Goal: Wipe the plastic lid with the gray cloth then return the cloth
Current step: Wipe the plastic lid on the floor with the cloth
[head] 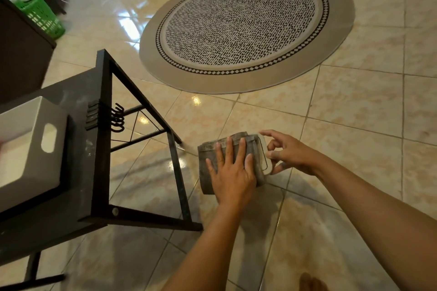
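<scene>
The gray cloth (208,151) is folded and lies over most of the white plastic lid (264,158), low over the tiled floor. My left hand (233,170) presses flat on the cloth with fingers spread, hiding its middle. Only the lid's right edge, with a thin dark line along it, shows past the cloth. My right hand (287,153) pinches that right edge between thumb and fingers. Whether the lid rests on the floor or is held above it, I cannot tell.
A black metal-framed table (104,139) stands to the left with a white handled bin (26,149) on it and black hooks (117,118) on its side. A round patterned rug (246,28) lies beyond. A green basket (40,14) sits far left.
</scene>
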